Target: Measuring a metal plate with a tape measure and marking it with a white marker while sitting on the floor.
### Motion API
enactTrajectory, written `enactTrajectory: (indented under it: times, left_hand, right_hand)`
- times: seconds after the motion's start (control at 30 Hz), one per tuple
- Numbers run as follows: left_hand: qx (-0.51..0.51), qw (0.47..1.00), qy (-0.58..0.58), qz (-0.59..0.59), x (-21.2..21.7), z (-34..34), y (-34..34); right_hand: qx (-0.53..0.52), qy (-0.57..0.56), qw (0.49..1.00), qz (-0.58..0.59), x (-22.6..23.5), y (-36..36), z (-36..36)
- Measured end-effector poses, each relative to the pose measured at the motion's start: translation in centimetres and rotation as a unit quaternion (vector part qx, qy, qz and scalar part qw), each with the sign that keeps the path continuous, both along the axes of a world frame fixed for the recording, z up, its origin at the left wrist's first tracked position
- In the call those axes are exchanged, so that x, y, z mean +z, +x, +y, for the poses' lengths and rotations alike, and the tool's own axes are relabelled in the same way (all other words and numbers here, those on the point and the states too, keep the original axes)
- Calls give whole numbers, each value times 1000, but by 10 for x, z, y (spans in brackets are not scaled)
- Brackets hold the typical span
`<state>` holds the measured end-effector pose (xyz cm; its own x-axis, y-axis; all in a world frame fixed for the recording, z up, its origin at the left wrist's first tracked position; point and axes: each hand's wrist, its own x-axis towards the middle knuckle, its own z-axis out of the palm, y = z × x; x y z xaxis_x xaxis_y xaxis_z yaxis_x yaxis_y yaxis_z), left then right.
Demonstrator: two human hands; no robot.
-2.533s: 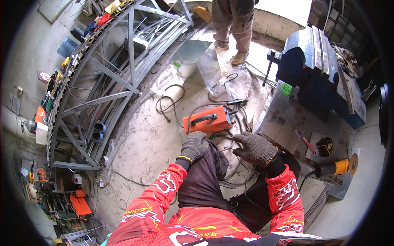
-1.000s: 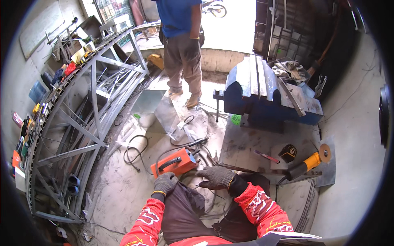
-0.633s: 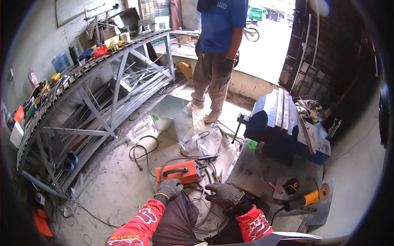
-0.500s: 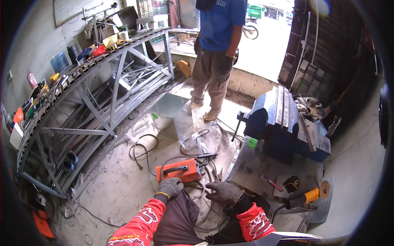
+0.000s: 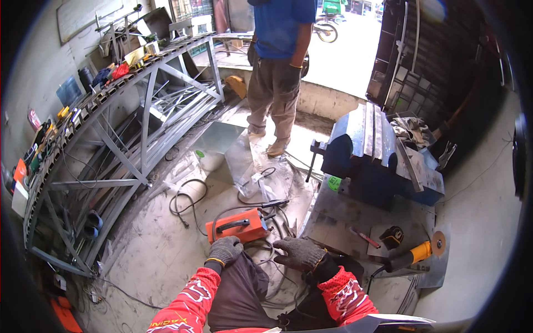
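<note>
My left hand (image 5: pixel 225 251), in a grey knitted glove, rests on my left knee (image 5: pixel 244 277) with its fingers lying over it, holding nothing I can see. My right hand (image 5: pixel 300 254), gloved alike, is held out above my right leg. Its fingers point left, apart and empty. Just beyond my left hand an orange box-shaped machine (image 5: pixel 254 225) with a black handle lies on the floor, probably a portable welder. Black cables (image 5: pixel 191 206) loop around it, and a dark electrode holder (image 5: pixel 275 203) rests behind it.
A steel bench vise (image 5: pixel 366 144) stands on a metal-topped table (image 5: pixel 333 219) at right, with a tape measure (image 5: pixel 392 237) and yellow angle grinder (image 5: pixel 411 257). A cluttered steel rack (image 5: pixel 141 127) runs along the left. A bent sheet-metal piece (image 5: pixel 222 144) and a standing person (image 5: pixel 280 77) are ahead.
The whole view has shifted slightly, so the room appears a little further left and higher. Both my hands stay in nearly the same places.
</note>
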<state>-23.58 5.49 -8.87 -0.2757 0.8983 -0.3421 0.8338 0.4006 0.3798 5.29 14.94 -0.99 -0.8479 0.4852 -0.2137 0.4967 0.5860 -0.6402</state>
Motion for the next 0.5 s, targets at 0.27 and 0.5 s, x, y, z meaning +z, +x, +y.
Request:
enactTrajectory:
  times: [0.27, 0.5]
  left_hand:
    - [-11, 1000, 14, -12, -9, -2, -4]
    - [8, 999, 45, -13, -7, 4, 2]
  right_hand:
    - [9, 25, 1000, 16, 3, -6, 1]
    - [-5, 25, 1000, -3, -16, -4, 2]
